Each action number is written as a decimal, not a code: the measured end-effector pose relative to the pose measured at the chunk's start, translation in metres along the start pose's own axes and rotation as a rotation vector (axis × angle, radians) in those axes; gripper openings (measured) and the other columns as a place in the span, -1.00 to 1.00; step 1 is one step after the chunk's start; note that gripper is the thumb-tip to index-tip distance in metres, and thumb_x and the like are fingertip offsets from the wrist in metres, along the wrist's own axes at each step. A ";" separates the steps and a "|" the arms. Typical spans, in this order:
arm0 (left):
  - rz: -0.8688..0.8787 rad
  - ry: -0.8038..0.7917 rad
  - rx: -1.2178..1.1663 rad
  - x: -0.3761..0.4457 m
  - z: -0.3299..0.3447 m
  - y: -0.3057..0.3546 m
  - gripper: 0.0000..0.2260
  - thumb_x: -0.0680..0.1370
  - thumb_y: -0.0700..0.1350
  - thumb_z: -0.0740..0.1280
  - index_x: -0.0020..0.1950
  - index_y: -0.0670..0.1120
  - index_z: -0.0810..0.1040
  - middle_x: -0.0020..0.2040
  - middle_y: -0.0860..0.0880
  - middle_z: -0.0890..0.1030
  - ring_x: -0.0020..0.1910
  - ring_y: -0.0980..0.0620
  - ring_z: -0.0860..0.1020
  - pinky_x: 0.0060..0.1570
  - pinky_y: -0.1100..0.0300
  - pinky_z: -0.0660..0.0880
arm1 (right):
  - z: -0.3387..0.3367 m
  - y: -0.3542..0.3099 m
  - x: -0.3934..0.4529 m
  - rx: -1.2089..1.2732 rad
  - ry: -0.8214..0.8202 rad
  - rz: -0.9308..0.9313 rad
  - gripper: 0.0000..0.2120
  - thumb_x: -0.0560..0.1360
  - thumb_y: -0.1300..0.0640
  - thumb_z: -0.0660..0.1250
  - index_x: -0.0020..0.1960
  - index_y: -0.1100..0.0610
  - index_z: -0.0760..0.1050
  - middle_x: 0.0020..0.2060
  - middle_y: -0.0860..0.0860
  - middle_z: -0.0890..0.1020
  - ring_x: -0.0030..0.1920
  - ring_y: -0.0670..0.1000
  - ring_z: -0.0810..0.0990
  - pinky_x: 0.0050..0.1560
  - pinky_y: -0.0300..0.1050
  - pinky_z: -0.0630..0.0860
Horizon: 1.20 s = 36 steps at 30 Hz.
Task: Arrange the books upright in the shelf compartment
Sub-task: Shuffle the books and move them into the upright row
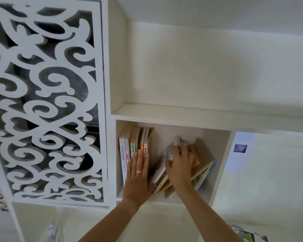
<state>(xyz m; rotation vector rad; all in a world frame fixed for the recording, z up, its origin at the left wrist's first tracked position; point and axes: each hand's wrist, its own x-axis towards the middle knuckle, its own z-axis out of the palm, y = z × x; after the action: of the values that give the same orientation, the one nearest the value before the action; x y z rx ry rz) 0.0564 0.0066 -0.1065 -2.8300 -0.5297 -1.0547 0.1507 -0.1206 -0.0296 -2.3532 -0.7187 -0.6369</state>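
Your left hand lies flat, fingers straight, pressing the spines of the upright books against the left wall of the shelf compartment. Your right hand curls over the top of the leaning books, gripping them toward the right side.

You face a plain white shelf compartment, and left of it a white panel cut in swirling scrollwork over dark gaps. Inside the compartment, at its left wall, your upright books show white, green and orange spines; the leaning books to their right look tan and cream.
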 end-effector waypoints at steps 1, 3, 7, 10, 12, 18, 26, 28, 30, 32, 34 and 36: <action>0.002 -0.019 0.010 0.000 0.002 -0.001 -0.07 0.48 0.24 0.34 0.65 -0.20 0.00 0.65 -0.26 -0.08 0.64 -0.24 -0.08 0.57 -0.19 0.08 | 0.000 -0.007 0.001 0.025 0.000 -0.042 -0.54 0.53 0.10 0.42 0.41 -0.06 0.44 0.44 0.06 0.36 0.38 0.20 0.31 0.38 0.08 0.44; 0.013 -0.018 0.022 0.000 0.004 -0.002 0.00 0.45 0.32 0.35 0.65 -0.21 0.00 0.65 -0.26 -0.06 0.64 -0.25 -0.06 0.56 -0.19 0.09 | -0.001 -0.025 0.002 0.094 -0.038 -0.142 -0.52 0.56 0.14 0.37 0.44 -0.12 0.40 0.47 -0.02 0.34 0.46 0.13 0.27 0.44 0.00 0.35; -0.010 -0.038 0.064 -0.001 0.007 -0.010 0.13 0.39 0.43 0.38 0.64 -0.23 -0.06 0.65 -0.27 -0.04 0.63 -0.25 -0.04 0.57 -0.13 0.03 | 0.004 -0.060 0.001 0.313 -0.150 -0.269 -0.47 0.59 0.14 0.30 0.50 -0.12 0.26 0.46 -0.11 0.41 0.51 0.01 0.23 0.52 0.01 0.32; -0.007 -0.060 0.134 -0.003 0.008 -0.016 0.20 0.36 0.45 0.39 0.63 -0.25 -0.13 0.65 -0.27 -0.09 0.64 -0.24 -0.09 0.60 -0.09 -0.11 | 0.010 -0.064 0.002 0.297 -0.153 -0.272 -0.46 0.58 0.13 0.30 0.52 -0.04 0.25 0.45 -0.08 0.43 0.50 0.00 0.25 0.52 0.00 0.33; -0.014 -0.051 0.143 -0.003 0.009 -0.015 0.18 0.38 0.44 0.37 0.63 -0.26 -0.14 0.64 -0.28 -0.11 0.64 -0.24 -0.11 0.60 -0.09 -0.14 | 0.011 -0.061 0.003 0.289 -0.154 -0.279 -0.49 0.59 0.11 0.29 0.51 -0.03 0.27 0.45 -0.09 0.43 0.46 -0.05 0.27 0.50 -0.12 0.30; -0.047 0.085 0.074 -0.001 0.010 -0.001 -0.05 0.50 0.31 0.35 0.62 -0.28 0.06 0.63 -0.32 0.04 0.63 -0.27 0.02 0.56 -0.16 0.08 | 0.010 -0.062 0.000 0.282 -0.099 -0.321 -0.54 0.60 0.08 0.27 0.48 0.01 0.32 0.39 -0.07 0.47 0.40 -0.06 0.33 0.43 -0.24 0.27; 0.006 0.334 -0.054 0.055 -0.033 -0.003 -0.45 0.57 -0.02 0.29 0.54 -0.17 0.37 0.55 -0.12 0.35 0.59 -0.11 0.21 0.53 -0.25 0.12 | 0.002 -0.059 0.009 0.310 -0.015 -0.360 -0.55 0.42 0.34 0.26 0.28 0.11 0.53 0.16 -0.01 0.66 0.13 -0.05 0.54 0.32 -0.09 0.47; 0.015 0.292 -0.060 0.058 -0.032 -0.006 -0.49 0.53 0.00 0.28 0.47 -0.10 0.44 0.46 -0.05 0.45 0.52 -0.07 0.33 0.52 -0.24 0.11 | 0.006 -0.052 0.012 0.325 -0.018 -0.365 -0.48 0.37 0.37 0.26 0.30 0.09 0.54 0.20 -0.04 0.63 0.15 -0.06 0.54 0.30 -0.12 0.49; -0.002 0.271 -0.068 0.058 -0.028 -0.005 -0.50 0.52 0.00 0.31 0.45 -0.10 0.46 0.41 -0.06 0.48 0.46 -0.10 0.39 0.50 -0.27 0.13 | 0.011 -0.046 0.011 0.356 -0.010 -0.383 -0.44 0.36 0.39 0.27 0.33 0.08 0.51 0.30 -0.06 0.51 0.24 -0.11 0.48 0.32 -0.22 0.47; -0.018 0.256 -0.060 0.059 -0.025 -0.001 -0.45 0.50 0.01 0.33 0.48 -0.12 0.43 0.42 -0.07 0.46 0.46 -0.12 0.38 0.50 -0.31 0.11 | 0.016 -0.046 0.006 0.447 -0.014 -0.345 -0.40 0.35 0.44 0.27 0.35 0.09 0.45 0.36 -0.05 0.38 0.29 -0.17 0.42 0.32 -0.36 0.42; -0.031 0.256 -0.071 0.060 -0.025 0.000 -0.39 0.49 0.03 0.35 0.52 -0.13 0.39 0.43 -0.09 0.43 0.47 -0.14 0.36 0.51 -0.32 0.07 | 0.019 -0.047 0.001 0.586 -0.006 -0.259 -0.38 0.34 0.51 0.24 0.34 0.11 0.38 0.31 -0.05 0.37 0.26 -0.21 0.45 0.28 -0.40 0.43; -0.031 0.250 -0.072 0.061 -0.027 0.001 -0.36 0.48 0.06 0.35 0.54 -0.09 0.36 0.43 -0.11 0.42 0.47 -0.17 0.34 0.53 -0.31 0.01 | 0.022 -0.046 0.003 0.637 0.000 -0.230 -0.42 0.36 0.54 0.24 0.28 0.10 0.37 0.23 -0.06 0.39 0.17 -0.20 0.49 0.17 -0.36 0.50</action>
<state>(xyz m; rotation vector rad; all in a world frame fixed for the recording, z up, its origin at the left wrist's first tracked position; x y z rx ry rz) 0.0829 0.0186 -0.0468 -2.6988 -0.5224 -1.4341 0.1298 -0.0741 -0.0252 -1.7000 -1.0261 -0.4173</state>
